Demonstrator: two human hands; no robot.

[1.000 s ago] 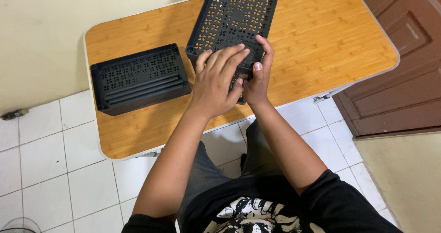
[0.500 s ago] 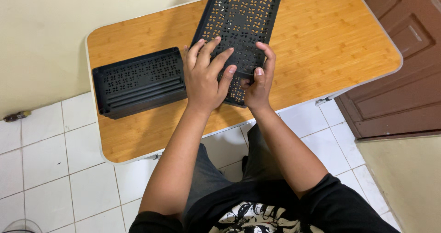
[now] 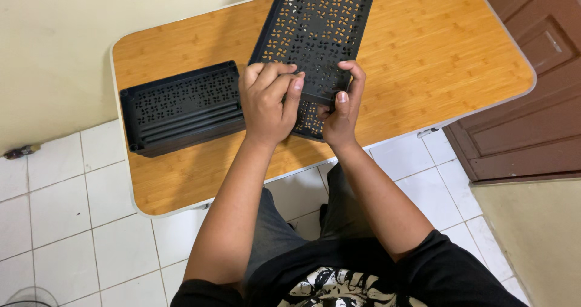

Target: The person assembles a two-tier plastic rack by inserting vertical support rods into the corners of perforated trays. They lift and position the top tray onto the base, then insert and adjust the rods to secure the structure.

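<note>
A long black perforated plastic tray (image 3: 321,29) lies tilted on the wooden table (image 3: 423,47), its near end lifted. My left hand (image 3: 266,104) curls its fingers over the tray's near left corner. My right hand (image 3: 342,104) pinches the near edge, with the thumb underneath and the fingers on top. A second perforated panel (image 3: 310,119) shows beneath the tray between my hands. Another black tray (image 3: 181,104) rests flat to the left, just beside my left hand.
The table's front edge runs just under my wrists. A brown door (image 3: 532,89) stands at the right. White floor tiles (image 3: 66,210) lie below the table, and a cream wall (image 3: 54,35) is at the left.
My left hand has gone from lying flat on the tray to curling its fingers around the tray's near left corner. The tray has shifted slightly. My right hand has kept its grip.
</note>
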